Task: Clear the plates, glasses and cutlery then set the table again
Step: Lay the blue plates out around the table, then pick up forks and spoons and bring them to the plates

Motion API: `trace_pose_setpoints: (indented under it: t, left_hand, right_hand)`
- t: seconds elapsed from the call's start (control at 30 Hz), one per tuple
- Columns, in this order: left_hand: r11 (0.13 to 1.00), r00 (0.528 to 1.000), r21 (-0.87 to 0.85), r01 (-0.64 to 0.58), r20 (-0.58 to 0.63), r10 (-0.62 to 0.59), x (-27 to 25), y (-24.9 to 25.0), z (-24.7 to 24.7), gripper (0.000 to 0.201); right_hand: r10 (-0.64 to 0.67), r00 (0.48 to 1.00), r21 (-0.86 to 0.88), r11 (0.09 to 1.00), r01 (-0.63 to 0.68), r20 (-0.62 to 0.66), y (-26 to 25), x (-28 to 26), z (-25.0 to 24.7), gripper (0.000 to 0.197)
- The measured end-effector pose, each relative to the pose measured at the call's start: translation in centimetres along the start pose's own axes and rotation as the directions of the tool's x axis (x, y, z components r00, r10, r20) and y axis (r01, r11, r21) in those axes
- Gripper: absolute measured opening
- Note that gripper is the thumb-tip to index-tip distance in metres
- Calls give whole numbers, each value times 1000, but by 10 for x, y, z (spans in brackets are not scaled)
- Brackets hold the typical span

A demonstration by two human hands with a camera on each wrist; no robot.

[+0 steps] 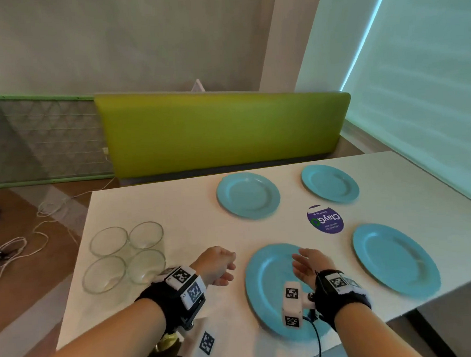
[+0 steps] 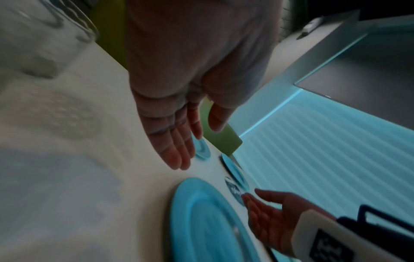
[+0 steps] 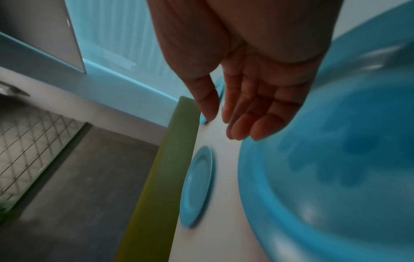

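Observation:
Several light-blue plates lie spread on the white table [image 1: 175, 204]. The nearest plate [image 1: 265, 287] [image 2: 201, 221] [image 3: 336, 168] lies under my right hand [image 1: 307, 266] [image 3: 241, 113], which hovers over it with relaxed, empty fingers. My left hand [image 1: 219, 266] [image 2: 177, 141] floats just left of that plate, fingers loose and holding nothing. Other plates sit at the near right [image 1: 395, 259], far middle [image 1: 247, 195] [image 3: 197, 184] and far right [image 1: 329, 183]. Several clear glass bowls [image 1: 126, 254] cluster at the table's left.
A round purple sticker [image 1: 325, 219] lies between the plates. A green bench back [image 1: 220, 129] runs along the table's far side. Cables trail on the brown floor [image 1: 20, 246] to the left. A window blind fills the right wall.

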State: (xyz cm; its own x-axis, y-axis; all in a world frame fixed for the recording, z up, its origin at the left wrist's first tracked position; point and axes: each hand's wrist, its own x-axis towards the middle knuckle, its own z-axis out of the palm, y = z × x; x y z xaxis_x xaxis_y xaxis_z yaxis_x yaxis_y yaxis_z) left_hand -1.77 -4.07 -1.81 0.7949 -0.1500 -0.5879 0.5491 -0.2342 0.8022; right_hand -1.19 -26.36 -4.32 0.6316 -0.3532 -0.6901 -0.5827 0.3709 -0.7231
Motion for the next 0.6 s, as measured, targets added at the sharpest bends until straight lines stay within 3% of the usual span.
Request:
trace_pose_setpoints:
  t: [0.1,0.17,0.27,0.33,0.37,0.43,0.6]
  left_hand:
    - [979,1000,205,-10,7,9,-25,-31,-17,15]
    - [906,999,421,-46,27,39,-38,-48,-28,29]
    - [652,997,755,-69,74,21,-56,-71,-45,20]
    - [480,1000,877,-21,27,-6,-63,-91,-60,42]
    - [434,1000,901,4,-6,3,-66,-101,-70,48]
    - [391,996,919,40,-67,55,-73,-121,-91,50]
    - [388,984,918,81,-136,116,-79,-154,-143,69]
  right_hand:
    - [38,998,-66,997,-35,48,42,-34,24,20]
    - [57,996,-115,992,-50,63,64,-52,38,20]
    - [58,994,-195,980,-40,88,84,-75,58,22]
    - [46,994,-259,966,-21,94,88,-85,67,23]
    - [40,995,-291,957,-12,93,91,-89,70,23]
    - [34,995,-331,944,-1,92,97,-95,73,22]
    - [40,997,-358,934,-13,67,113,-105,76,21]
